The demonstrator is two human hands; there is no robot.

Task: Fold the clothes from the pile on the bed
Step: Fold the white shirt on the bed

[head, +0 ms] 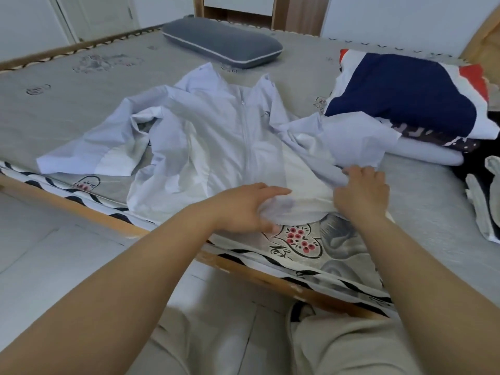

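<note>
A pale lilac-white zip jacket (216, 136) lies spread front-up on the grey bed (81, 85), its zip running down the middle. One sleeve stretches to the left; the other sleeve (349, 136) is bunched to the right. My left hand (243, 207) grips the jacket's bottom hem near the bed's front edge. My right hand (362, 190) pinches the fabric where the right sleeve meets the body. A stack of folded clothes (400, 104), navy, white and red on top, sits to the right.
A grey pillow (221, 41) lies at the far side of the bed. Dark and grey-green garments (481, 196) lie at the right edge. The wooden bed frame (243, 269) runs along the front, with the floor at lower left.
</note>
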